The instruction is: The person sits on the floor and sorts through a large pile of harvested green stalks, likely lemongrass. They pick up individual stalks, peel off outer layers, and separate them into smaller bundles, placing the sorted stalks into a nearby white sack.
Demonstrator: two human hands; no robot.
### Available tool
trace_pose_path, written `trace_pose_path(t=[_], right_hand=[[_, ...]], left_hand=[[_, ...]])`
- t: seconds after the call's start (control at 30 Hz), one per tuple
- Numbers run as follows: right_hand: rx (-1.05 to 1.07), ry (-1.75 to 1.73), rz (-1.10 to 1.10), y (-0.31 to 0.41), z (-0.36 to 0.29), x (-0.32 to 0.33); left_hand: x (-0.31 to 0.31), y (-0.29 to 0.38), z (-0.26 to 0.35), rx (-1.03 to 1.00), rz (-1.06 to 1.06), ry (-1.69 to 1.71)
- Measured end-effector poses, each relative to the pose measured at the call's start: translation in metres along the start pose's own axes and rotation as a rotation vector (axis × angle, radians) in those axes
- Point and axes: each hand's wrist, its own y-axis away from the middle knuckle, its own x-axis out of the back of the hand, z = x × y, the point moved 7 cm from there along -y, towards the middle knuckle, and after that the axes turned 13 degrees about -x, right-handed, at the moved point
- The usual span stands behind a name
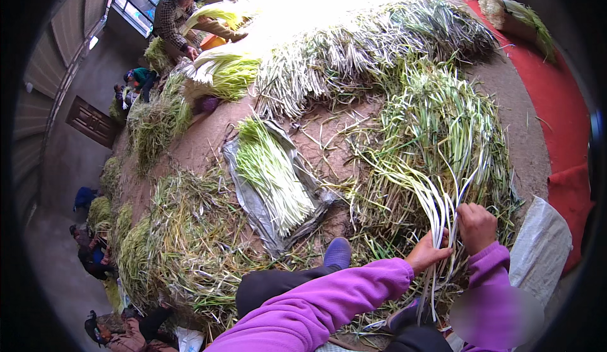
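Note:
My left hand grips a small bunch of long pale stalks, white below and yellow-green towards the tips. The lower ends of the bunch hang down past my wrist. Close beside it, my right hand is curled, its fingertips pinching stalks at the bunch's right side; how many is hidden. Beyond both hands lies a big heap of untrimmed green stalks with dry leaves. To the left, a neat pile of cleaned stalks rests on a grey plastic sheet, white ends towards me.
Loose leaf waste covers the floor at left. Another long heap of stalks stretches across the back. A red cloth and a white woven sack lie at right. A person sits at the back left handling stalks; several others work along the left wall.

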Motion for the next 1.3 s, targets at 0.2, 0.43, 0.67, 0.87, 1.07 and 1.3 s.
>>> trace_pose_path(t=[0.2, 0.43, 0.67, 0.87, 1.07, 1.3], right_hand=[[-0.184, 0.091, -0.077, -0.024, 0.033, -0.036], [-0.392, -0.012, -0.027, -0.028, 0.093, -0.054], [-0.602, -0.205, 0.087, 0.020, 0.139, -0.029], [-0.877, -1.130, -0.512, 0.113, 0.073, -0.060], [-0.944, -1.714, -0.724, 0.132, 0.018, -0.084], [-1.128, -1.974, -0.795, 0.133, 0.016, -0.100]], left_hand=[[0.002, 0.007, 0.018, 0.103, 0.061, -0.031], [0.008, 0.002, 0.013, 0.166, 0.052, 0.210], [-0.003, 0.001, 0.017, 0.221, 0.063, 0.234], [0.008, -0.002, 0.025, 0.168, 0.115, 0.230], [0.006, -0.001, 0.029, 0.150, 0.175, 0.158], [0.012, -0.002, 0.032, 0.119, 0.207, -0.065]])
